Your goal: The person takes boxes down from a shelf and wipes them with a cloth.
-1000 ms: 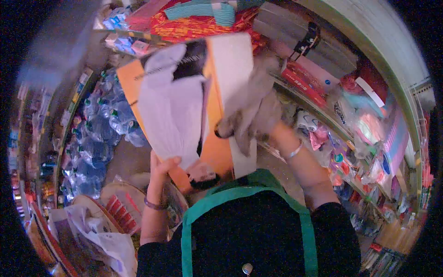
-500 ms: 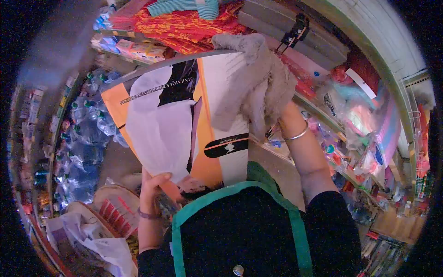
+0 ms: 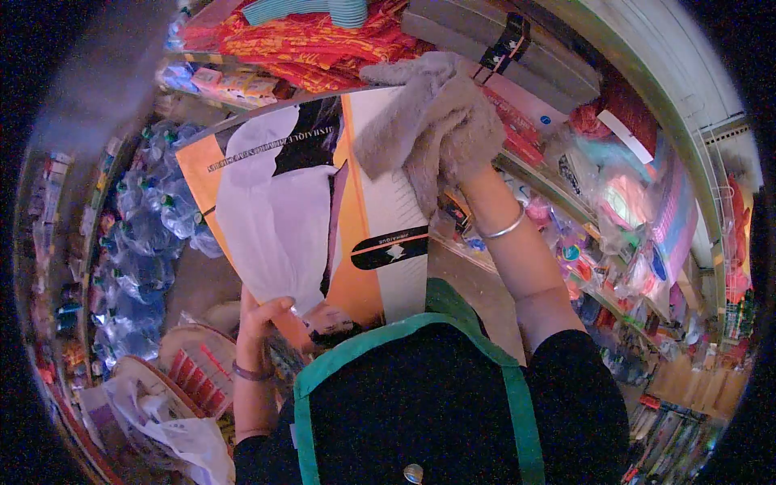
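A large flat box, printed in orange, white and black with a picture and upside-down lettering, stands tilted before my chest. My left hand grips its lower left edge, thumb on the front face. A grey cloth lies against the box's upper right part. My right hand is wrapped in that cloth and presses it on the box; most of its fingers are hidden under the fabric.
Shelves surround me. Plastic bottles stand at left, and red-orange packets lie at the top beside a long grey box. Bagged goods fill the right shelf. A white plastic bag is at lower left.
My right hand has moved the grey cloth slightly left across the box's upper right part. My left hand keeps its hold on the edge. The whole view has shifted a little.
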The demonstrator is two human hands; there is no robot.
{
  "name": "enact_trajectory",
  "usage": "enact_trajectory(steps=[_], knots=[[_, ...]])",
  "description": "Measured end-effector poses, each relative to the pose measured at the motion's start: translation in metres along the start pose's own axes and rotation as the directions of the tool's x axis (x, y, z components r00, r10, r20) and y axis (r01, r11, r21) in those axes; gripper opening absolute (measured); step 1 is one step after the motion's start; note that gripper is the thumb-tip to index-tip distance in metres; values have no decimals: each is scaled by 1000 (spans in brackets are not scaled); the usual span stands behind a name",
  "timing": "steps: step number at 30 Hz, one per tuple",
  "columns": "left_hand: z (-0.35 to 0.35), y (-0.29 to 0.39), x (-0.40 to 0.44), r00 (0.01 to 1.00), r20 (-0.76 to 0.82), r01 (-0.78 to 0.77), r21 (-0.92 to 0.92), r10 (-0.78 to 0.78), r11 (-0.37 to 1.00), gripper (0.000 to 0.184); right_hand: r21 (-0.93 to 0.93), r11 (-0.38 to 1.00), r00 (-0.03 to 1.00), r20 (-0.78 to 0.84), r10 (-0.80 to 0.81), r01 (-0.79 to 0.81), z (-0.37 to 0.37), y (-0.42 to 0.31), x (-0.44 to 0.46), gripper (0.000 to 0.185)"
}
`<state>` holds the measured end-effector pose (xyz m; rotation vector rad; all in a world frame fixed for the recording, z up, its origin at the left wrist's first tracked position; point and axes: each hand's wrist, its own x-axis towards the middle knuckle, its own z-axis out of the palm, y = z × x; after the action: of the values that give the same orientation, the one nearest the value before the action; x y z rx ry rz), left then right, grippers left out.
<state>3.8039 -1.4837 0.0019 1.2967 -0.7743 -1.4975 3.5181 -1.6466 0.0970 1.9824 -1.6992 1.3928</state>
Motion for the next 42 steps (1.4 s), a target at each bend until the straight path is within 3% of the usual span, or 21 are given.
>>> enact_trajectory(steps=[7,10,12,14,16,17,19,24,25,26,27,30,33,35,38,41,42], knots=[[-3,-8,-1,997,-73,-11,-12,10,1000,71,479,870,982,189,29,-118,1,25,44,27],[-12,-8,5,998,41,-41,58,39,997,74,589,796,963,266,-32,-136,-20,38,52,27],[-24,-31,5,997,73,-1,-8,1,1000,75,618,780,933,330,-145,-97,-35,33,52,27],[-17,-21,2,996,93,-23,36,20,999,74,621,784,873,389,-294,-13,-49,15,50,27],[1,1,-12,991,109,-98,191,78,977,73,616,782,788,436,-434,90,-57,-3,54,27],[3,1,-15,982,136,-148,115,132,982,66,615,775,742,450,-496,145,-60,-12,58,27],[9,12,-15,971,194,-179,209,139,961,61,627,743,647,470,-600,234,-63,-34,65,27],[36,30,-9,934,301,-280,277,194,919,54,648,642,504,426,-751,409,-35,-80,65,30],[41,32,-7,920,334,-302,277,203,912,54,585,649,440,478,-760,486,-36,-94,69,32],[45,33,-6,905,369,-323,275,211,905,54,559,652,387,528,-756,512,-39,-105,74,46],[47,30,-6,924,362,-205,208,119,956,58,534,650,331,575,-748,541,-42,-116,78,60],[34,9,-6,932,331,-248,290,146,924,62,572,759,395,648,-651,311,-30,-97,73,55],[26,9,-12,948,300,-165,181,105,970,66,548,742,510,544,-666,386,-34,-49,65,37],[24,5,-16,958,250,-176,127,140,976,64,516,794,552,580,-599,321,-29,-9,60,48],[23,8,-13,957,254,-177,134,139,975,60,467,851,612,607,-507,242,-33,12,58,47],[35,20,-4,947,293,-188,180,130,966,56,424,710,558,440,-704,562,-21,-20,63,39],[40,22,-3,945,304,-190,199,124,961,54,429,696,537,443,-718,576,-14,-34,61,35]])
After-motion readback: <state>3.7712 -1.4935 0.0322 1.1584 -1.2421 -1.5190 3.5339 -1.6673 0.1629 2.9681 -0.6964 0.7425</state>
